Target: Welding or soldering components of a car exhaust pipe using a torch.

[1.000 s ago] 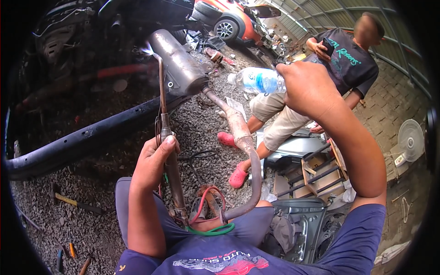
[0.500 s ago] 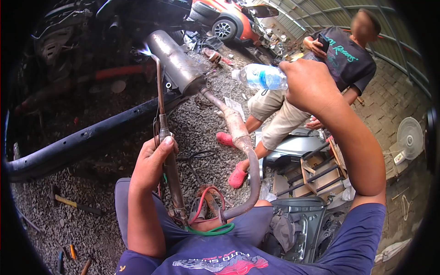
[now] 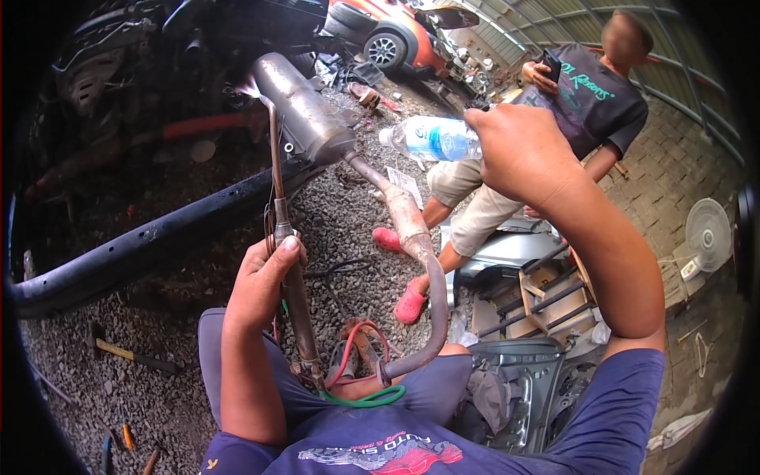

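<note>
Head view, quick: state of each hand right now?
Left hand: closed, holding the lit torch.
Right hand: closed, holding the clear plastic bottle.

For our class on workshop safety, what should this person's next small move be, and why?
Perhaps the right hand should draw the clear bottle back a little: its neck points toward the muffler, and the left hand holds a lit torch whose flame shows beside that muffler's upper end.

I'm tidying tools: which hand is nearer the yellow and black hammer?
Left. The left hand, gripping the long metal torch, is up and right of the hammer in the picture; the right hand, holding the clear plastic bottle, is farther up and right.
</note>
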